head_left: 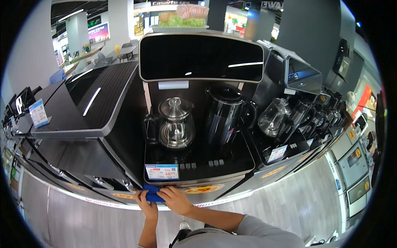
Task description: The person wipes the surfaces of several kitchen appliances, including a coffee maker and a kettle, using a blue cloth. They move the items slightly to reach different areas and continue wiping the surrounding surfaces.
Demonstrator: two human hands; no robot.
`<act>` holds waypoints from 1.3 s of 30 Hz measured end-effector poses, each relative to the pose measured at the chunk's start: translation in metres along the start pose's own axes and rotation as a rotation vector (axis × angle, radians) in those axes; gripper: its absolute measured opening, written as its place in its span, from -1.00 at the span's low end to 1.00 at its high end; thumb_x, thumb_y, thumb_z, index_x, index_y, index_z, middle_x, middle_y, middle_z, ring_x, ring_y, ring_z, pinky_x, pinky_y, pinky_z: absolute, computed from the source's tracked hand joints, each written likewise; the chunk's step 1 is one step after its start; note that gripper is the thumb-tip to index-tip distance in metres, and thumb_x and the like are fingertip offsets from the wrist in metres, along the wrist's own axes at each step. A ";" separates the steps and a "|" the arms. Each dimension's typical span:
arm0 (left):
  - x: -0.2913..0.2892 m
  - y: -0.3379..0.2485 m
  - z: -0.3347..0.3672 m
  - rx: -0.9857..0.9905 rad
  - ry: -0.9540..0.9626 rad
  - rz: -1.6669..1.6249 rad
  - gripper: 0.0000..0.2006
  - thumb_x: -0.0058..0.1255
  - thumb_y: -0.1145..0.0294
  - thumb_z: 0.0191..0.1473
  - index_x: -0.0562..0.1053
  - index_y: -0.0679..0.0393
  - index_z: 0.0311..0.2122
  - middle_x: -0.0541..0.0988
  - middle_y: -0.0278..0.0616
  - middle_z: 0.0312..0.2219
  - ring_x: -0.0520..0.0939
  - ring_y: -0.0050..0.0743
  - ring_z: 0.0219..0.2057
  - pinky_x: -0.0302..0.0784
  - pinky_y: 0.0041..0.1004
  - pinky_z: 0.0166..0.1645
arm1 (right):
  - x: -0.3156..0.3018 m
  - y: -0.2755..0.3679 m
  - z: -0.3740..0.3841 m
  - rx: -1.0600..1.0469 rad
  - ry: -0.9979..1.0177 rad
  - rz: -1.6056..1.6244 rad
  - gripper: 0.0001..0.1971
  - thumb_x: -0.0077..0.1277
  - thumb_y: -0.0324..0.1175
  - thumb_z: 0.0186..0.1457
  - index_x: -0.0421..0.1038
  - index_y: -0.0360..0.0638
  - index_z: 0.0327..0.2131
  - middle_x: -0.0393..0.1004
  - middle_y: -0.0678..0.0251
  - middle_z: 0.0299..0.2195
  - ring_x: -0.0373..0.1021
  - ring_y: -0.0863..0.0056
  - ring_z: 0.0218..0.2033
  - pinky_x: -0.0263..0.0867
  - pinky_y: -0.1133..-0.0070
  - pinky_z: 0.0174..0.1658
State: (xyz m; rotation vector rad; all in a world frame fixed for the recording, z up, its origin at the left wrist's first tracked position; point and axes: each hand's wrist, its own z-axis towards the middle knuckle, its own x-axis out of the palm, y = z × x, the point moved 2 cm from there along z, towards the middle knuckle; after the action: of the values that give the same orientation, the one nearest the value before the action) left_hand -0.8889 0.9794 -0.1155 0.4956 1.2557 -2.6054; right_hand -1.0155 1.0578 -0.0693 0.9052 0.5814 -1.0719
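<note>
A bunched blue cloth [152, 194] lies just below the front edge of a black tea machine's shelf [198, 170]. My left hand [147, 206] grips its left side, fingers curled. From the right, my right hand [176, 200] is closed on the cloth too. A white price card [161, 172] stands right above the hands. Farther back on the shelf sit a glass teapot [176, 124] with a clear lid and a dark kettle [225, 113] with a black handle. The fingertips are partly hidden by the cloth.
Another dark appliance [95, 103] stands close on the left. To the right, more tea machines carry a glass pot [273, 118] and black kettles. A decorative basket [182, 18] tops the middle machine. Grey plank flooring [95, 227] lies below.
</note>
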 end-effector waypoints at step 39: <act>0.140 -0.268 -0.174 -0.299 1.060 -0.545 -0.67 0.11 0.52 -0.06 0.39 0.29 -0.13 0.51 -0.14 -0.29 0.50 -0.45 -0.24 0.40 -0.50 -0.09 | -0.238 -0.077 -0.337 0.927 -0.135 0.896 -0.41 -0.04 -0.57 -0.17 0.25 -0.16 0.06 0.47 0.13 -0.22 0.44 0.32 -0.22 0.34 0.50 -0.12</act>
State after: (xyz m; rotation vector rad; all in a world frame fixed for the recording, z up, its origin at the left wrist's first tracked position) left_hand -1.0694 1.2762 -0.0786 1.8291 2.2858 -2.4426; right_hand -1.1736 1.4467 -0.0862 1.6542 -0.4977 -0.5152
